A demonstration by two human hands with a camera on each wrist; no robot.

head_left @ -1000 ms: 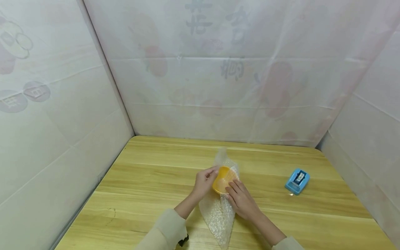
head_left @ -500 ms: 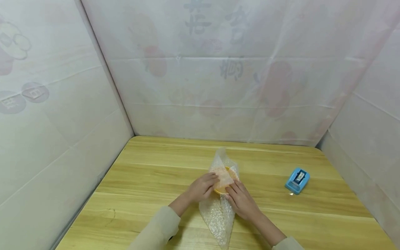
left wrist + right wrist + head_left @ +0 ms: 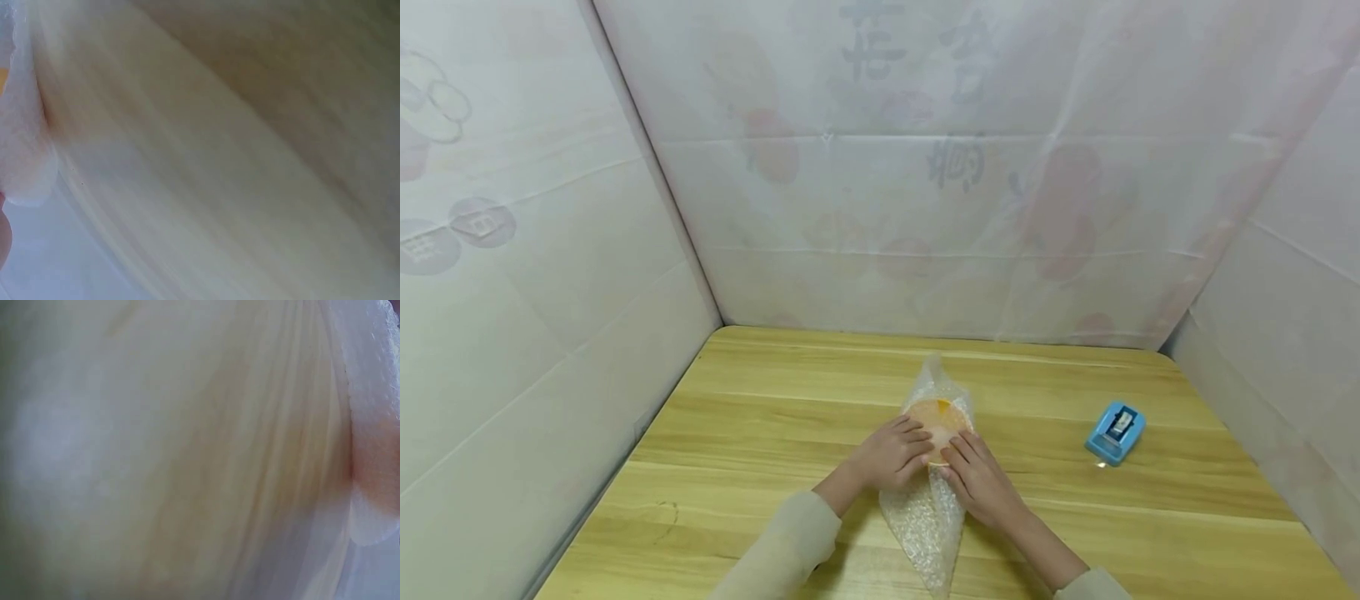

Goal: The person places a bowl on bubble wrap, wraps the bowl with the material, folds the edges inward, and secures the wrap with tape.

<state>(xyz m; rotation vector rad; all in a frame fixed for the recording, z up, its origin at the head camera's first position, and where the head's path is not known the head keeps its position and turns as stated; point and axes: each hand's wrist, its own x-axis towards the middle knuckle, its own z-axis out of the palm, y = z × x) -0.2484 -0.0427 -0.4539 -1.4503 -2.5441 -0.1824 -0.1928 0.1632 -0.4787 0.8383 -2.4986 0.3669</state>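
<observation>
In the head view a round yellow-orange bowl (image 3: 943, 407) sits on a strip of bubble wrap (image 3: 921, 525), with the wrap's folded flaps over most of its mouth. A small wedge of bright yellow shows at its far rim. My left hand (image 3: 891, 454) lies over the left flap, fingers pressing it at the bowl's left side. From the right, my right hand (image 3: 985, 479) presses the other flap near the rim. The left wrist view has the wrap (image 3: 28, 137) and a bit of a fingertip at its left edge; the right wrist view has the wrap (image 3: 375, 425) at its right edge.
A blue tape dispenser (image 3: 1115, 433) stands on the right part of the wooden table (image 3: 760, 433), a short bit of clear tape at its near end. Printed white cloth walls (image 3: 865, 200) enclose the table at the back and both sides.
The left hand has folded the left side of the bubble wrap rightward over the bowl and now presses it there. The right hand has stayed in place.
</observation>
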